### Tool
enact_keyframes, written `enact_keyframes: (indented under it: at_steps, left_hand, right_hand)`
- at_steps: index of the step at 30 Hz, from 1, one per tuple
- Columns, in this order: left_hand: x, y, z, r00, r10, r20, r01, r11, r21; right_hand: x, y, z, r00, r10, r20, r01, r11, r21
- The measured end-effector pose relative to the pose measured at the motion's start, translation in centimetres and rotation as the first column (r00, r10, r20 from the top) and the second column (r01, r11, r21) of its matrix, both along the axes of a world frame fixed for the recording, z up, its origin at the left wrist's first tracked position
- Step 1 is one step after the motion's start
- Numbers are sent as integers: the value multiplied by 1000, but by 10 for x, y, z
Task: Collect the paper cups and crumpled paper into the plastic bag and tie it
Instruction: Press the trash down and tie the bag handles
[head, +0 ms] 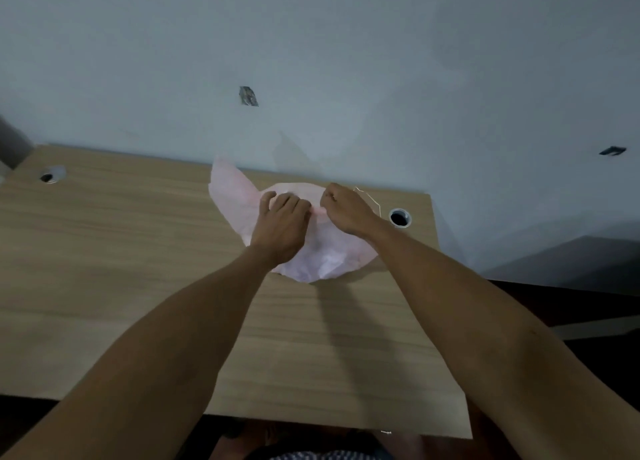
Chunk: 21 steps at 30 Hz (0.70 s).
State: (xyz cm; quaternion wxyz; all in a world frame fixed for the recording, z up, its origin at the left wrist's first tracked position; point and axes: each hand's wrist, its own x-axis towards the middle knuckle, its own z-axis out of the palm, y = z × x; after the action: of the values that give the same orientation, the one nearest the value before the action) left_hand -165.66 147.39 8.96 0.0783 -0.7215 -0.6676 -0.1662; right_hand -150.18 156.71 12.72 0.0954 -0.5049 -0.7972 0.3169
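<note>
Both hands (313,217) pinching pink plastic bag (325,255), its loose end pointing far-left

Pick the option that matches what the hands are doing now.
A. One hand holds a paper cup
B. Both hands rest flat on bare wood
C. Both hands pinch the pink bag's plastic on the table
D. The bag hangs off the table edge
C: the left hand and right hand both grip a twisted strip of the pink bag, which lies on the table.
</note>
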Motion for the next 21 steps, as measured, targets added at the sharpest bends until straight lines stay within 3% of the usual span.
enact_keyframes:
  at_steps: [3,5,7,8,9,11,14,16,18,21]
  left_hand:
    - [0,10,1,998,-60,-17,57,993,-104]
    - [-1,16,3,999,-34,-25,29,983,-183]
    - [-3,18,5,1000,-10,-21,5,974,-225]
    - [-4,20,4,999,-19,-38,10,970,-243]
    - [-6,21,4,997,-43,-66,25,966,-258]
    - [-8,25,4,991,-71,-109,37,956,-291]
    - [0,30,5,992,-19,-125,-26,937,-349]
    - [9,34,6,990,32,-138,-81,926,-369]
    - [19,39,8,984,57,-170,-120,915,-384]
    - [33,43,9,981,51,-185,-125,899,-419]
  right_hand:
    - [24,5,3,942,181,283,-216,972,97]
    - [40,11,15,778,291,557,-420,900,117]
    - [56,19,26,664,288,690,-470,878,85]
    - [64,22,32,670,273,691,-435,898,67]
    - [72,26,36,725,264,636,-362,932,26]
    - [84,33,39,907,204,369,-148,973,-175]
    - [87,34,36,995,7,95,29,930,-367]
    - [80,29,29,980,-136,-146,66,912,-404]
    - [66,19,22,894,-253,-371,42,869,-493]
    - [42,4,8,730,-419,-541,18,802,-597]
